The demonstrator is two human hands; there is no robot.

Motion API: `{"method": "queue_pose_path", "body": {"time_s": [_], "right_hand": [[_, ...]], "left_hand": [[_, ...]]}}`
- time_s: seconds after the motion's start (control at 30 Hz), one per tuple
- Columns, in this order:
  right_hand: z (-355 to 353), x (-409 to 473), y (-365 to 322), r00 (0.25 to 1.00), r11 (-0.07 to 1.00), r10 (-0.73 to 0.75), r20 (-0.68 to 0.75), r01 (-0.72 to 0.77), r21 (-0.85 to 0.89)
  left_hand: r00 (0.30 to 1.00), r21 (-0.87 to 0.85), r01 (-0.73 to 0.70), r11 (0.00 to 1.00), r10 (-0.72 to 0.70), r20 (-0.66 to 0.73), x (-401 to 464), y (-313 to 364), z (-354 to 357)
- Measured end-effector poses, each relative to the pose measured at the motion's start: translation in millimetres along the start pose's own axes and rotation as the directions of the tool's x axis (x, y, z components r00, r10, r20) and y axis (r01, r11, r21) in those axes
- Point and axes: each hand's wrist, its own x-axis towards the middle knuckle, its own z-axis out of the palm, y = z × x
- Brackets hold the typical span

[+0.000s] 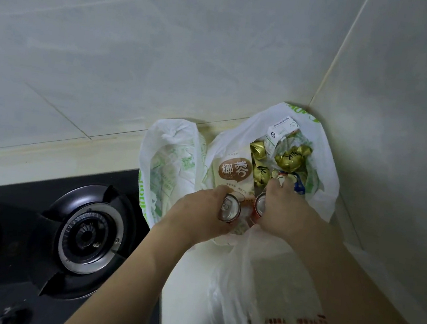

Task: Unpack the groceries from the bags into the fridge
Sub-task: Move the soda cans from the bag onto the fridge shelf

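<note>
Head view, looking down at a counter corner. Gas burner is sitting at far left on the black hob. Beside it, a green-printed bag is slumping against the wall. Left hand is curling around a silver-topped can, holding it just over the open white bag. Right hand is gripping a second can, red-sided, touching close beside the first. Inside the bag a beige pouch, gold-wrapped sweets and a small carton are lying. Nearer, a clear bag with red print is sagging on the counter.
</note>
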Motion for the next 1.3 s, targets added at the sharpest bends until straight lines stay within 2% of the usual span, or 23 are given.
{"method": "queue_pose_path", "body": {"time_s": [0.4, 0.57, 0.67, 0.77, 0.9, 1.03, 1.17, 1.23, 1.3], "right_hand": [[6.8, 7.1, 5.1, 0.991, 0.989, -0.095, -0.09, 0.104, 0.107], [-4.0, 7.2, 12.5, 0.992, 0.961, -0.099, -0.084, 0.117, 0.252], [-18.7, 6.2, 13.4, 0.981, 0.935, -0.132, -0.139, 0.17, 0.312], [-39.4, -0.3, 7.2, 0.959, 0.909, -0.162, -0.232, 0.237, 0.343], [-72.4, -17.4, -4.6, 0.904, 0.853, -0.184, -0.386, 0.342, 0.395], [-99.3, -45.3, -17.0, 0.827, 0.734, -0.159, -0.54, 0.464, 0.495], [-114.1, -83.5, -41.6, 0.703, 0.602, -0.068, -0.708, 0.595, 0.533], [-117.0, -101.0, -56.3, 0.686, 0.439, -0.011, -0.728, 0.657, 0.613], [-118.6, -117.1, -70.7, 0.709, 0.185, 0.064, -0.703, 0.683, 0.706]], "left_hand": [[1.0, -0.009, 0.002, 1.0, -0.002, 0.005, 2.8, -3.0, 3.1], [0.999, -0.145, 0.018, 0.989, -0.014, 0.031, 3.4, -8.2, -2.1], [0.999, -0.262, 0.033, 0.965, -0.026, 0.03, -0.5, -15.4, -15.0], [0.998, -0.359, 0.012, 0.933, -0.034, -0.054, -9.4, -15.7, -36.0], [0.965, -0.428, -0.067, 0.901, -0.051, -0.258, -34.6, -5.1, -77.7], [0.865, -0.499, -0.201, 0.843, -0.087, -0.495, -71.2, 6.9, -115.4], [0.717, -0.549, -0.391, 0.739, -0.13, -0.685, -106.3, 23.3, -136.7], [0.645, -0.569, -0.49, 0.66, -0.165, -0.746, -124.3, 33.6, -143.0], [0.572, -0.557, -0.569, 0.605, -0.196, -0.796, -141.3, 41.1, -148.1]]}}
